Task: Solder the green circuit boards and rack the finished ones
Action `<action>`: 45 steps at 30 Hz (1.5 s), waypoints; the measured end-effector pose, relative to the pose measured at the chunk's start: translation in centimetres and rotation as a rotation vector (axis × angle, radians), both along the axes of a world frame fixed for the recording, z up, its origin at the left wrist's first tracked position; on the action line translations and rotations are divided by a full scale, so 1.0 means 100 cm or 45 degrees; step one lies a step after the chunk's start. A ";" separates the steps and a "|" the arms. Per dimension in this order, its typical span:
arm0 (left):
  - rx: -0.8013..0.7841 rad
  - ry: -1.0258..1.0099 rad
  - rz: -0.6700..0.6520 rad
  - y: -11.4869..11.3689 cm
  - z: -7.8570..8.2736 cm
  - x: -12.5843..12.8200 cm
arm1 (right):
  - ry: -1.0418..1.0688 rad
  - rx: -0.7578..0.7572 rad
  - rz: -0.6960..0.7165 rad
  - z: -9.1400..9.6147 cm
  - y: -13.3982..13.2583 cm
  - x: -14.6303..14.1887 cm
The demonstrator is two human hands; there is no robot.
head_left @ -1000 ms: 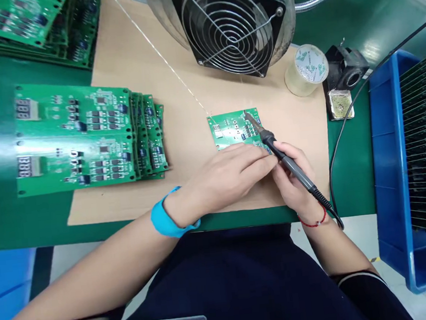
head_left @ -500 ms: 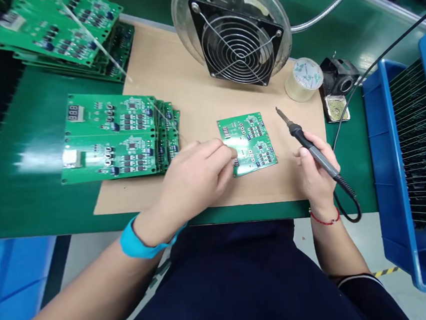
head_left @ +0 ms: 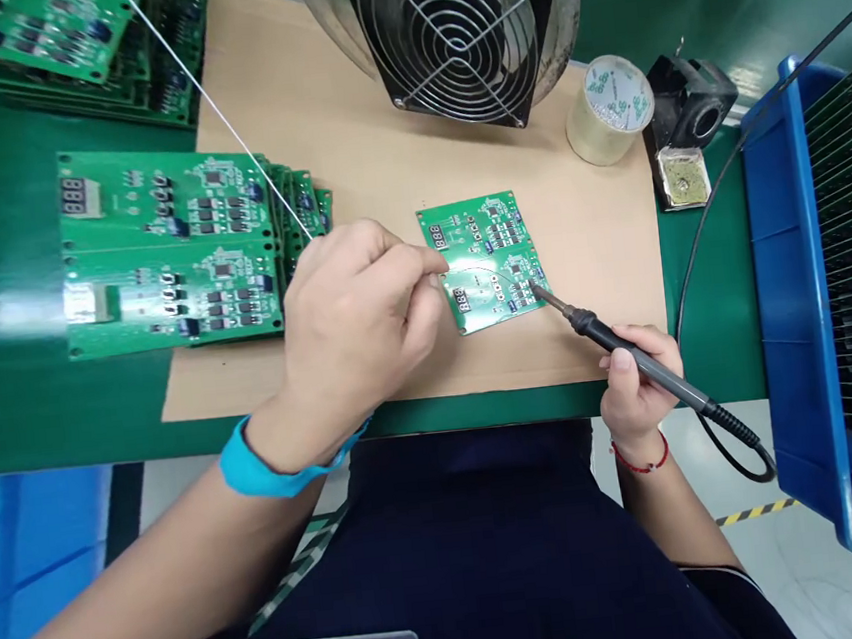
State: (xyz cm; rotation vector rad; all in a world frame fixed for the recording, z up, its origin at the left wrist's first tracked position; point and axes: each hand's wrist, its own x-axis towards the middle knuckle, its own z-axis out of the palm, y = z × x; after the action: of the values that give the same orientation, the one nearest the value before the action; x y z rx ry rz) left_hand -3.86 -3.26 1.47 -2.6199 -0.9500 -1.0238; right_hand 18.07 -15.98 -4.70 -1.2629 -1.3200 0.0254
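Note:
A green circuit board [head_left: 481,304] with two digit displays lies flat on the brown cardboard sheet [head_left: 374,179]. My right hand [head_left: 634,405] grips a soldering iron [head_left: 609,342], its tip at the board's lower right edge beside small black chips. Just left of the board, my left hand [head_left: 360,306] pinches a thin solder wire [head_left: 222,123]. That wire comes down from the upper left, and its fine end curves out of the fingers over the board towards the iron's tip.
Stacked circuit boards [head_left: 185,242] stand left, with another pile [head_left: 94,80] behind. A fan with a wire guard [head_left: 456,45] is at the back. Right of it are a tape roll [head_left: 606,116] and an iron stand [head_left: 689,118]. A blue bin [head_left: 794,314] holds upright boards at right.
The soldering iron has moved left and down, its tip from beside the board onto its lower right edge. The solder wire now reaches over the board. The view has shifted slightly.

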 end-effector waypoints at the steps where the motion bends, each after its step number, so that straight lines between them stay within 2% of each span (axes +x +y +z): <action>1: -0.017 0.006 0.009 0.000 -0.001 0.001 | -0.007 -0.010 0.000 0.001 0.001 0.000; 16: 0.034 0.101 -0.062 -0.001 -0.008 0.013 | -0.024 -0.049 0.032 0.001 0.002 0.000; 27: -0.002 0.102 -0.073 -0.005 -0.002 0.012 | 0.029 0.033 0.043 0.002 -0.001 0.001; 38: 0.049 0.103 -0.138 -0.007 -0.014 0.021 | 0.014 0.027 0.076 0.004 0.002 0.001; 45: 0.069 0.127 -0.079 -0.007 -0.011 0.021 | 0.021 0.043 0.066 0.003 0.000 0.002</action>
State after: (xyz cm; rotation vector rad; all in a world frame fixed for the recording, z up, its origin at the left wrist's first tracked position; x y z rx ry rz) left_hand -1.75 -3.95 0.40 -2.6432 -0.8126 -0.9092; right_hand 18.26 -15.95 -4.42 -1.1973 -1.3336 0.0499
